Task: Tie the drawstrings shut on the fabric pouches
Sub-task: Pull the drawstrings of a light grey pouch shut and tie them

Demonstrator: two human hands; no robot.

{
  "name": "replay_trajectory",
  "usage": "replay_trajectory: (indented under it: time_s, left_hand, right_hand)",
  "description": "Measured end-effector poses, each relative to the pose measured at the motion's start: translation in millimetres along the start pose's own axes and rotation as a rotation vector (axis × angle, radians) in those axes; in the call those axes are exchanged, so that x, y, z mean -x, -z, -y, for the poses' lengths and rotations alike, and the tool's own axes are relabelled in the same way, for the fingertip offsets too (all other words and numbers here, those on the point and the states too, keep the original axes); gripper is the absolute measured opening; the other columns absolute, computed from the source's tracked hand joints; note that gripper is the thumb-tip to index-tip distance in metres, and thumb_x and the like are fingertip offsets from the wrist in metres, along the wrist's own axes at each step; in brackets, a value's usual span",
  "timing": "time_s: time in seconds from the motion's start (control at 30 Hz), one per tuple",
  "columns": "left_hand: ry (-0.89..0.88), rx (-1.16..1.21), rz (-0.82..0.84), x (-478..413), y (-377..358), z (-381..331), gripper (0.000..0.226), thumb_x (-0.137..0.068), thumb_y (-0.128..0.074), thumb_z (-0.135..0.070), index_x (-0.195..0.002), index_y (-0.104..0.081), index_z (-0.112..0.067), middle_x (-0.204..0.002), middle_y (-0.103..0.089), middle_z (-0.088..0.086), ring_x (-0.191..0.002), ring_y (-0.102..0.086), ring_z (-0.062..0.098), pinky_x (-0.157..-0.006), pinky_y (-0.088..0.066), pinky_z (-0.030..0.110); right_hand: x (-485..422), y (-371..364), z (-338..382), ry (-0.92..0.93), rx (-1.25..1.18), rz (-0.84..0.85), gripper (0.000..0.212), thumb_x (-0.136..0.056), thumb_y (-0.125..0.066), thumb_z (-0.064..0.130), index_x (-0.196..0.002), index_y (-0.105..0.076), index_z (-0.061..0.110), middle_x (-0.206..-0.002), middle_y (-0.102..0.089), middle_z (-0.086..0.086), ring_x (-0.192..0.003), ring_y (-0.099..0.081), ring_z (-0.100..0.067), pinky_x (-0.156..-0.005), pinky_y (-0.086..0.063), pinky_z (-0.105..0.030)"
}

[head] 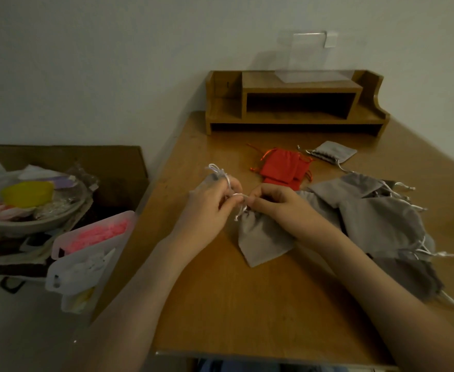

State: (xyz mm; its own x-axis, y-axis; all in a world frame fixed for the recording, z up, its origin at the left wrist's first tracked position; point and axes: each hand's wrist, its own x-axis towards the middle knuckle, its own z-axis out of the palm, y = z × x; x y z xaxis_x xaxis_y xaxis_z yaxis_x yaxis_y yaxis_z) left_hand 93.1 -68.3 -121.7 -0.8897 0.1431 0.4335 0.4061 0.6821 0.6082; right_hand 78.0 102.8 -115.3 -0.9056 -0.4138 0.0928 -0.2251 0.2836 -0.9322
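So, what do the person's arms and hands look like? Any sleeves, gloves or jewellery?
The left hand and right hand are bare, without gloves. The left forearm and right forearm are uncovered to the picture's edge; no sleeve, watch, bracelet or ring shows.

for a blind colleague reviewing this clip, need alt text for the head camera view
A person's left hand and right hand pinch the white drawstring at the neck of a grey pouch lying on a wooden table. Red pouches lie behind it, a heap of grey pouches to the right, and a wooden desk shelf against the wall.
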Motion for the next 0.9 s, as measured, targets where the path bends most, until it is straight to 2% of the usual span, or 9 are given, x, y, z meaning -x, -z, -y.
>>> replay_trajectory:
  time_s: [0.07, 0.17, 0.27, 0.37, 0.47, 0.57, 0.67, 0.8, 0.9]
  left_hand:
    - [-0.105, -0.181, -0.052, 0, -3, 3, 0.007, -0.095, -0.056, -0.022, -0.097, -0.057, -0.015, -0.09, -0.062, -0.001, -0.067, -0.048, -0.001, -0.058, -0.036, 0.008]
    - [-0.21, -0.305, -0.1, 1, -6, 4, 0.009, -0.09, -0.055, -0.019, -0.094, -0.056, -0.011, -0.088, -0.059, 0.004, -0.075, -0.053, 0.011, -0.057, -0.03, 0.009]
    - [-0.252, -0.306, -0.191, 3, -8, 0, 0.009, -0.085, -0.059, -0.015, -0.087, -0.058, -0.006, -0.08, -0.059, 0.007, -0.07, -0.05, 0.011, -0.053, -0.025, 0.009]
    - [-0.276, -0.229, -0.232, 4, -10, -1, 0.01, -0.087, -0.059, -0.014, -0.086, -0.058, -0.005, -0.079, -0.058, 0.006, -0.07, -0.043, 0.003, -0.056, -0.034, 0.011]
    - [-0.323, -0.202, -0.219, 4, -11, 4, 0.018, -0.091, -0.053, -0.021, -0.087, -0.06, -0.005, -0.08, -0.059, 0.006, -0.071, -0.044, 0.002, -0.065, -0.038, 0.014]
    - [-0.35, -0.186, -0.244, 2, -11, 5, 0.026, -0.092, -0.051, -0.023, -0.09, -0.066, -0.002, -0.085, -0.062, 0.01, -0.078, -0.054, 0.012, -0.07, -0.045, 0.02]
    - [-0.446, -0.184, -0.273, 0, -12, 3, 0.019, -0.09, -0.057, -0.016, -0.087, -0.069, -0.001, -0.094, -0.067, 0.011, -0.092, -0.055, 0.017, -0.081, -0.047, 0.026]
    - [-0.468, -0.229, -0.278, -1, -16, 2, 0.018, -0.089, -0.059, -0.018, -0.088, -0.07, -0.004, -0.105, -0.065, 0.011, -0.099, -0.05, 0.016, -0.087, -0.045, 0.029]
    - [-0.469, -0.184, -0.273, -1, -17, 4, 0.021, -0.089, -0.056, -0.017, -0.096, -0.071, -0.005, -0.107, -0.066, 0.011, -0.101, -0.051, 0.016, -0.087, -0.046, 0.029]
  right_hand:
    - [0, 0, 2, -0.021, -0.079, 0.015, 0.012, -0.093, -0.058, 0.016, -0.082, -0.063, 0.012, -0.078, -0.06, 0.0, -0.069, -0.055, -0.004, -0.063, -0.043, -0.014]
    - [3, 1, 4, -0.079, -0.259, 0.094, 0.018, -0.095, -0.051, 0.01, -0.08, -0.062, 0.012, -0.071, -0.061, 0.004, -0.063, -0.058, -0.003, -0.059, -0.045, -0.014]
    - [5, 2, 3, -0.169, -0.393, 0.095, 0.026, -0.097, -0.047, 0.02, -0.083, -0.065, 0.007, -0.065, -0.063, 0.004, -0.057, -0.059, -0.004, -0.052, -0.046, -0.014]
    - [2, 1, 1, -0.201, -0.324, 0.059, 0.041, -0.094, -0.048, 0.036, -0.098, -0.067, 0.0, -0.081, -0.066, -0.004, -0.073, -0.061, -0.014, -0.064, -0.049, -0.02]
    - [2, 0, 2, -0.149, -0.323, 0.045, 0.058, -0.08, -0.053, 0.045, -0.105, -0.064, -0.007, -0.085, -0.062, -0.008, -0.073, -0.055, -0.015, -0.068, -0.043, -0.024]
    - [0, 0, 2, -0.116, -0.394, 0.037, 0.044, -0.081, -0.053, 0.039, -0.098, -0.068, 0.002, -0.08, -0.064, 0.0, -0.07, -0.052, -0.01, -0.068, -0.042, -0.021]
    - [-1, 0, -1, -0.112, -0.498, 0.049, 0.029, -0.082, -0.056, 0.032, -0.089, -0.066, 0.005, -0.079, -0.06, -0.004, -0.072, -0.05, -0.013, -0.07, -0.038, -0.026]
    - [-2, 0, -3, -0.119, -0.606, 0.074, 0.017, -0.083, -0.058, 0.021, -0.085, -0.067, 0.006, -0.078, -0.064, -0.005, -0.072, -0.057, -0.014, -0.071, -0.042, -0.027]
    - [-1, 3, -1, -0.111, -0.615, 0.039, 0.013, -0.08, -0.058, 0.021, -0.077, -0.067, 0.013, -0.072, -0.065, -0.001, -0.067, -0.057, -0.01, -0.066, -0.043, -0.023]
